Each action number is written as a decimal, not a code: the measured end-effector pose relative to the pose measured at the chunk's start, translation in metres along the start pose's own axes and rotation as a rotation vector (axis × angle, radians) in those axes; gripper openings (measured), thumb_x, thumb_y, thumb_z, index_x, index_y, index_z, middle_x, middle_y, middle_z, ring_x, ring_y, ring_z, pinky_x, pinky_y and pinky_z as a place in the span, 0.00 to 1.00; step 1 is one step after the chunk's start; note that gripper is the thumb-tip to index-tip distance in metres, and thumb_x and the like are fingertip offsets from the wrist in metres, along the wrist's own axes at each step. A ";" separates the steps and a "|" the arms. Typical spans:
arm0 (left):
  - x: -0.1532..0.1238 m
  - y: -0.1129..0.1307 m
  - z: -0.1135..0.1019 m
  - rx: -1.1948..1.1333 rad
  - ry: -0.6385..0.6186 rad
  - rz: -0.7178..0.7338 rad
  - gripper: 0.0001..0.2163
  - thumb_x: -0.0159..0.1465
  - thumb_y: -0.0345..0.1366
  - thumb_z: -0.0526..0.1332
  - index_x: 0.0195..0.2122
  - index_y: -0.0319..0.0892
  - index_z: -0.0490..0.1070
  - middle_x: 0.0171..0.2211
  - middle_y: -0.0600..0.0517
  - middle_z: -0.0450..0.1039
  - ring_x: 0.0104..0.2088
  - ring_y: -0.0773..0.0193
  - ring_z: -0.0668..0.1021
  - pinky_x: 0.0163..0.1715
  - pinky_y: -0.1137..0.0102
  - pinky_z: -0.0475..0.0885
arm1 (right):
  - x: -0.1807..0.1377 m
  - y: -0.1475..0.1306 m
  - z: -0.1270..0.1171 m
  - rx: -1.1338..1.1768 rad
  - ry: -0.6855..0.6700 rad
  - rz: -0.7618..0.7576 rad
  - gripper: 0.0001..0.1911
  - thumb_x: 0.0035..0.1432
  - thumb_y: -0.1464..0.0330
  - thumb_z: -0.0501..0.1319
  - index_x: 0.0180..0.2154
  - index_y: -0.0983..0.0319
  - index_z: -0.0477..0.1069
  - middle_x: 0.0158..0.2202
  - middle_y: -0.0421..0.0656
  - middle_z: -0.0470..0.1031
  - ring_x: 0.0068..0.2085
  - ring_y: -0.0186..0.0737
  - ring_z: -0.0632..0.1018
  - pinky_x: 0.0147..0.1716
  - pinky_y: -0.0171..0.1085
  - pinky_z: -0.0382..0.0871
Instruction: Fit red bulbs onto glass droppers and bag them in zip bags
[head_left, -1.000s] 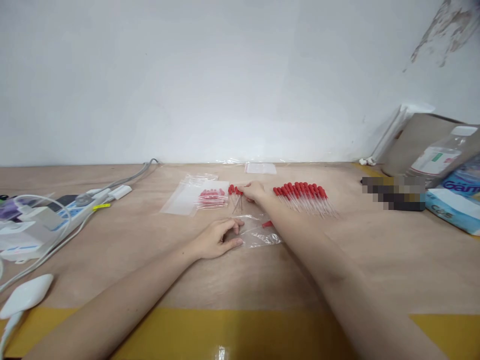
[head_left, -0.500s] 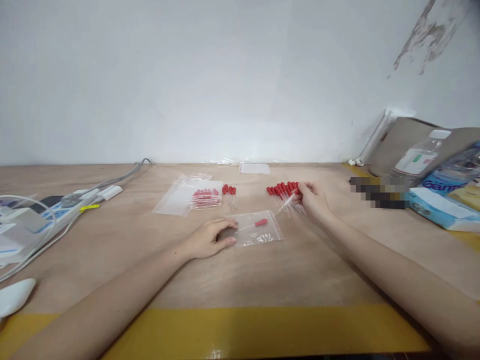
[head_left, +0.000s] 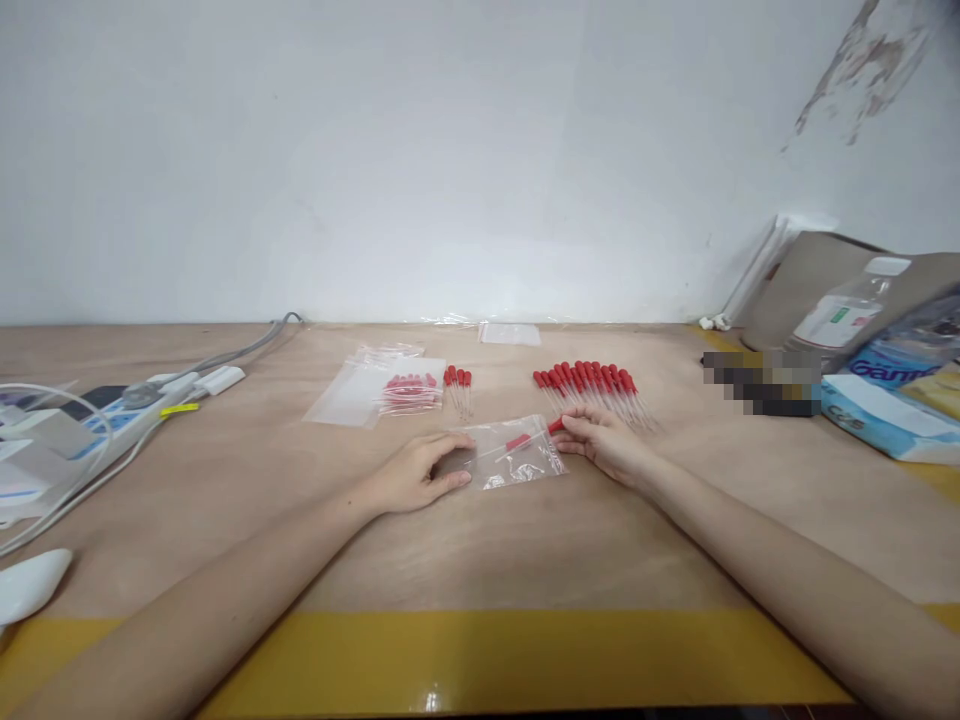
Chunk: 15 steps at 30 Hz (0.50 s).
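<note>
A clear zip bag [head_left: 499,472] lies flat before me with one red-bulbed dropper [head_left: 517,441] inside. My left hand [head_left: 427,472] holds down the bag's left end, thumb and fingertips apart on its corners. Between thumb and fingers, my right hand [head_left: 600,440] pinches the red bulb of another dropper [head_left: 555,425] at the bag's right end. Its thin clear tube points left across the bag; I cannot tell whether it is inside or on top. Just behind the right hand lies a row of several droppers [head_left: 592,375], bulbs toward the wall.
Further left are a few loose droppers [head_left: 457,378], a stack of filled bags [head_left: 411,393] and a flat translucent bag [head_left: 337,395]. White bags [head_left: 510,333] lie by the wall. A power strip [head_left: 112,425] with cables stands left; a bottle [head_left: 840,315] and tissue pack [head_left: 885,420] are right.
My right hand has moved left and toward me from the dropper row to the bag's right end, carrying one dropper. My left hand has stayed on the bag.
</note>
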<state>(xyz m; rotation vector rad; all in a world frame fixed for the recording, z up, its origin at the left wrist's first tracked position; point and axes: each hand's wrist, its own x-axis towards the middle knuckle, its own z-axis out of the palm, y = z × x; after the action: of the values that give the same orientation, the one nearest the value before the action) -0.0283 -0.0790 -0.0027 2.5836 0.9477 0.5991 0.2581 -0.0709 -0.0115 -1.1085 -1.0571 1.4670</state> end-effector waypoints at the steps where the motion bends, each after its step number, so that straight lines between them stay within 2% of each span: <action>1: 0.000 0.000 0.000 0.001 0.000 0.002 0.18 0.61 0.41 0.55 0.51 0.45 0.63 0.49 0.48 0.67 0.48 0.59 0.70 0.48 0.64 0.66 | -0.001 0.001 -0.002 -0.043 -0.037 0.002 0.11 0.45 0.68 0.65 0.29 0.62 0.63 0.27 0.40 0.72 0.26 0.31 0.75 0.29 0.33 0.71; 4: 0.001 0.001 -0.001 0.002 0.002 0.009 0.18 0.61 0.41 0.56 0.51 0.45 0.63 0.49 0.49 0.67 0.48 0.59 0.70 0.48 0.64 0.66 | -0.002 0.002 -0.004 -0.226 -0.165 -0.042 0.14 0.44 0.65 0.66 0.31 0.63 0.64 0.22 0.36 0.70 0.22 0.27 0.71 0.22 0.29 0.66; 7: 0.001 0.001 0.000 -0.002 0.005 0.017 0.18 0.60 0.41 0.56 0.51 0.45 0.63 0.49 0.48 0.67 0.49 0.60 0.70 0.49 0.64 0.66 | -0.003 0.001 0.000 -0.392 -0.276 -0.118 0.15 0.43 0.63 0.65 0.31 0.63 0.64 0.32 0.40 0.72 0.20 0.23 0.67 0.18 0.28 0.60; 10: 0.002 0.001 0.000 -0.010 0.007 0.018 0.17 0.60 0.41 0.56 0.51 0.44 0.64 0.49 0.48 0.68 0.49 0.59 0.70 0.48 0.64 0.66 | -0.003 -0.001 0.007 -0.461 -0.362 -0.184 0.13 0.44 0.63 0.64 0.29 0.64 0.65 0.44 0.44 0.69 0.28 0.27 0.71 0.24 0.30 0.64; 13: 0.002 0.002 0.000 -0.014 -0.001 0.012 0.18 0.60 0.40 0.56 0.51 0.44 0.64 0.49 0.48 0.68 0.48 0.59 0.71 0.47 0.64 0.67 | -0.003 -0.003 0.011 -0.435 -0.436 -0.239 0.12 0.45 0.63 0.65 0.27 0.64 0.65 0.41 0.44 0.70 0.39 0.34 0.73 0.35 0.33 0.66; 15: 0.002 0.002 0.000 -0.016 -0.005 0.015 0.18 0.60 0.40 0.56 0.51 0.44 0.63 0.50 0.48 0.67 0.49 0.59 0.71 0.47 0.64 0.67 | -0.002 -0.004 0.009 -0.401 -0.454 -0.241 0.13 0.43 0.63 0.66 0.26 0.64 0.65 0.36 0.42 0.71 0.38 0.35 0.73 0.35 0.34 0.65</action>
<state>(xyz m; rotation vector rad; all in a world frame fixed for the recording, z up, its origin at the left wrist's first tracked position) -0.0256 -0.0786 -0.0016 2.5792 0.9186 0.6021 0.2499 -0.0733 -0.0057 -0.8870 -1.7993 1.3748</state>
